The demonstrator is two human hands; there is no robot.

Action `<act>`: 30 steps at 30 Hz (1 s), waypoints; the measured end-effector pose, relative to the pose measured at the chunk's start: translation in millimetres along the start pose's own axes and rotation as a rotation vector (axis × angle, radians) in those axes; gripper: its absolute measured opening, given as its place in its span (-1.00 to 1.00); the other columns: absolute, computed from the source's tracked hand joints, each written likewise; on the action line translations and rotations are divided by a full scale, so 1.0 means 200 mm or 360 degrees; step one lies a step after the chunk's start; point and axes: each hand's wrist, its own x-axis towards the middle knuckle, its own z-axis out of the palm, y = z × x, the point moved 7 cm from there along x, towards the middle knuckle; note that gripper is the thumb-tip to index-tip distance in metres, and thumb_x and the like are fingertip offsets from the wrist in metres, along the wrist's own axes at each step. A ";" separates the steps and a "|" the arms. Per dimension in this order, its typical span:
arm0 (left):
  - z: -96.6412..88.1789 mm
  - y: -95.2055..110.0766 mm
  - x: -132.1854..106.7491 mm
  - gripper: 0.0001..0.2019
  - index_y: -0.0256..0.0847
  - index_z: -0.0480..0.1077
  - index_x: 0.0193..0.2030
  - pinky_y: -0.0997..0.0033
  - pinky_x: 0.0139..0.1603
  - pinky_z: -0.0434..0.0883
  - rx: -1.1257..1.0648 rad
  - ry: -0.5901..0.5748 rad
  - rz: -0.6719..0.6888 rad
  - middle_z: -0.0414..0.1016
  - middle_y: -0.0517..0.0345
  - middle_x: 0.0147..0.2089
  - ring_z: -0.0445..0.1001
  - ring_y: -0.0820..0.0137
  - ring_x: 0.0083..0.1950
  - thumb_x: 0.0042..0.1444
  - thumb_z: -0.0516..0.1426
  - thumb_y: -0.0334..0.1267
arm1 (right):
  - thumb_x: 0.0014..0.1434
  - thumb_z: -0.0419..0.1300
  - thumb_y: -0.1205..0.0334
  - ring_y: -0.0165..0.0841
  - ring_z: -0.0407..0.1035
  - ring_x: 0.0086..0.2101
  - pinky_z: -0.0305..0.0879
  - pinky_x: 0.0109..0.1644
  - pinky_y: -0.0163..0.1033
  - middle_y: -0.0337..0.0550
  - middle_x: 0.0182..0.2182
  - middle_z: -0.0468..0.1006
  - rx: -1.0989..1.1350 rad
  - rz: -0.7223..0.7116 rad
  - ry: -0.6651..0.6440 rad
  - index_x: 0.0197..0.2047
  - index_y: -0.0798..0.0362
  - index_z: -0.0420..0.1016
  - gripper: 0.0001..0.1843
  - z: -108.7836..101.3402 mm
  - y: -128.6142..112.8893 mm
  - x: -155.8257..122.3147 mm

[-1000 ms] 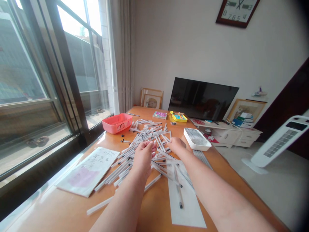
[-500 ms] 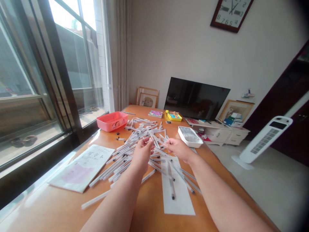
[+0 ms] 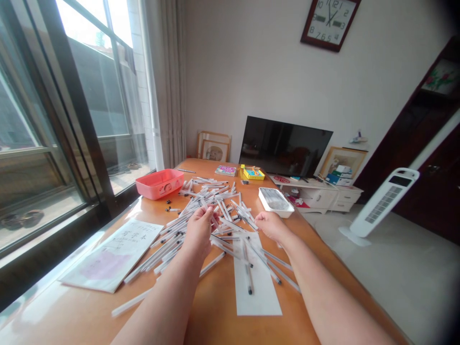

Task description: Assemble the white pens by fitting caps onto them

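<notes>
Wooden tabletop [image 3: 212, 306], pens [image 3: 212, 194] partly hidden behind hands [image 3: 199, 225], clock [image 3: 329, 23] cropped above

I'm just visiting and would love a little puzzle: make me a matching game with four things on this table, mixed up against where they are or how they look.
Things:
1. Pens
2. Basket
3. Notebook
4. Tray

Places and looks:
A. White, just beyond the right hand
B. Scattered in a loose heap across the middle of the table
C. Lying flat, with a purple patch on its cover
D. Coral pink, at the window side

Right pairs: 1-B, 2-D, 3-C, 4-A
</notes>
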 end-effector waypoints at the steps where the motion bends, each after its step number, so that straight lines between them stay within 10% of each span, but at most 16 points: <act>1: 0.00 0.00 0.00 -0.61 -0.21 0.47 -0.08 0.44 -0.29 0.34 0.0002 0.0011 -0.0005 0.46 0.14 -0.36 0.42 0.45 -0.36 0.01 0.29 -0.05 | 0.04 0.17 0.22 -0.40 0.27 -0.49 0.08 -0.43 -0.33 -0.27 -0.55 0.45 -0.0031 0.0008 0.0001 -0.42 0.06 0.46 -0.89 0.01 0.03 0.02; 12: -0.01 -0.01 0.00 -0.62 -0.24 0.49 -0.11 0.44 -0.34 0.33 0.0113 0.0028 -0.0019 0.49 0.09 -0.35 0.40 0.45 -0.40 -0.03 0.28 -0.06 | -0.06 0.28 0.28 -0.40 0.31 -0.45 0.06 -0.40 -0.34 -0.27 -0.48 0.54 -0.0192 -0.0130 -0.0138 -0.44 0.02 0.54 -0.96 0.15 0.11 0.05; 21: 0.01 -0.03 0.00 -0.64 -0.25 0.50 -0.11 0.42 -0.34 0.34 0.0214 -0.0020 -0.0051 0.53 0.05 -0.34 0.43 0.43 -0.41 -0.02 0.28 -0.09 | 0.06 0.20 0.17 -0.38 0.31 -0.45 0.14 -0.38 -0.32 -0.27 -0.51 0.50 0.0031 -0.0173 0.0003 -0.41 0.04 0.49 -0.87 0.06 0.09 -0.01; 30: 0.08 -0.07 -0.04 -0.63 -0.29 0.53 -0.08 0.48 -0.41 0.29 0.0153 -0.0199 -0.0208 0.54 0.01 -0.30 0.42 0.45 -0.40 -0.10 0.24 -0.33 | 0.06 0.34 -0.13 -0.52 0.18 -0.57 0.04 -0.53 -0.38 -0.26 -0.52 0.47 0.1264 0.0017 0.0164 -0.35 0.06 0.44 -0.60 -0.11 0.01 -0.07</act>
